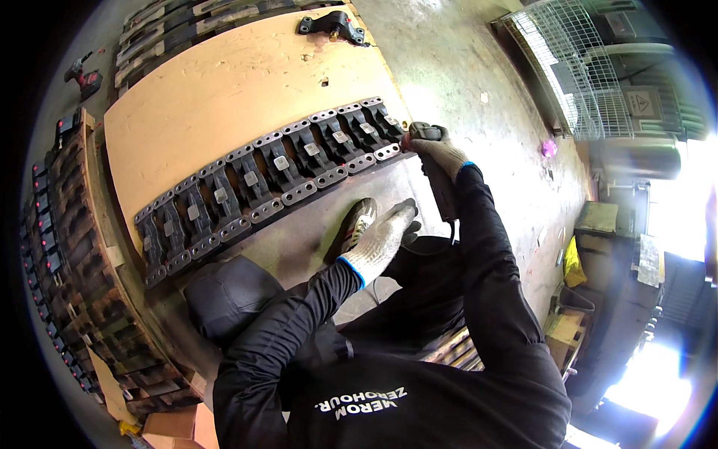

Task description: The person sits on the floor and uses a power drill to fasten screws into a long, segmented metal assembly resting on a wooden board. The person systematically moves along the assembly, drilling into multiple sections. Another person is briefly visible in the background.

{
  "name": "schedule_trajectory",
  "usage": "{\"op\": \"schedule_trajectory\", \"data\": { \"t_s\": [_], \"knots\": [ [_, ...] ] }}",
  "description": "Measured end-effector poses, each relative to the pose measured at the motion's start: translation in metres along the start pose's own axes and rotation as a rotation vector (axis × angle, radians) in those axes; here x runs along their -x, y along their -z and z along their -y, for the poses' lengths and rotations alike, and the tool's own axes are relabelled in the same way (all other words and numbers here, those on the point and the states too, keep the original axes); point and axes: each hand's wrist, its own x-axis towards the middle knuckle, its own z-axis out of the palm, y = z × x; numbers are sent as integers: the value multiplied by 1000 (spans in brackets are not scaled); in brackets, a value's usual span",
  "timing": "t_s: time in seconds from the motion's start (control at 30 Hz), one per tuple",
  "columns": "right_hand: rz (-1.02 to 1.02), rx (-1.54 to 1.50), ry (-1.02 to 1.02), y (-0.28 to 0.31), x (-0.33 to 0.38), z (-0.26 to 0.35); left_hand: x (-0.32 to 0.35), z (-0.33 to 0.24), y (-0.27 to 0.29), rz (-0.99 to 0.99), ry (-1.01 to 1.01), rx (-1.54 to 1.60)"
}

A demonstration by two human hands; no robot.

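Note:
A gloved right hand, my right hand [435,144], is closed around a dark, long-bodied handheld tool [440,193]. A thin cord or hose comes off the tool's lower end. Its reddish front [406,141] is at the right end of a row of black metal castings [280,162]; whether it touches them, I cannot tell. Bare-metal strips with holes edge both long sides of the row. My left hand [381,239], also gloved, has its dark-tipped fingers stretched out in front of my knees, beside my shoe [360,218]. Nothing shows in it.
The castings lie along the near edge of a tan board [217,82] on pallets. A separate black bracket [333,27] sits at its far edge. A red-and-black power drill [84,77] lies far left. Stacked parts [82,277] stand left; a wire cage [561,60] stands right.

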Motion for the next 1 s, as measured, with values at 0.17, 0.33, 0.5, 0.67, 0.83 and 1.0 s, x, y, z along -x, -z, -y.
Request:
{"op": "schedule_trajectory", "data": {
  "t_s": [0.17,0.33,0.5,0.67,0.83,1.0],
  "knots": [
    [-2,20,62,-3,-13,-2,-1,3,2,-19,-7,-3],
    [-57,77,19,-7,-11,5,-2,4,5,24,-33,-17],
    [-39,115,30,-6,-13,2,0,3,3,9,-11,-8],
    [-88,167,24,-3,-29,-2,0,1,1,9,-17,12],
    [-3,3,-9,-5,-3,8,1,-5,9,-27,-39,-133],
    [-148,64,20,5,-13,0,6,-8,3,20,-30,-185]
  ]
}}
